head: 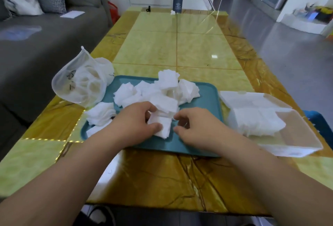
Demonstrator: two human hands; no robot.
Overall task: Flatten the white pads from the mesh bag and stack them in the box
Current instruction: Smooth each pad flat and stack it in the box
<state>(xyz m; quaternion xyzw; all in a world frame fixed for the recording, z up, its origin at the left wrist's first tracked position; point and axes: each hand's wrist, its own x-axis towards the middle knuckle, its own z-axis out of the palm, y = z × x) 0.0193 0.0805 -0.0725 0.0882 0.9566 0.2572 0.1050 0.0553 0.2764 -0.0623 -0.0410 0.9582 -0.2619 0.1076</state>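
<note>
hands x2: L hand [133,120], R hand [194,128] | pad [164,129] x1 held | box [304,132] x1

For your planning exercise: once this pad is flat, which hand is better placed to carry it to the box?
Right. The box lies right of the tray, beside the right hand; the left hand, gripping the pad, would have to cross.

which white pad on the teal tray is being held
The white square pad at the near edge of the teal plastic tray, pinched by the left hand; the others lie loose in a heap behind it.
</note>
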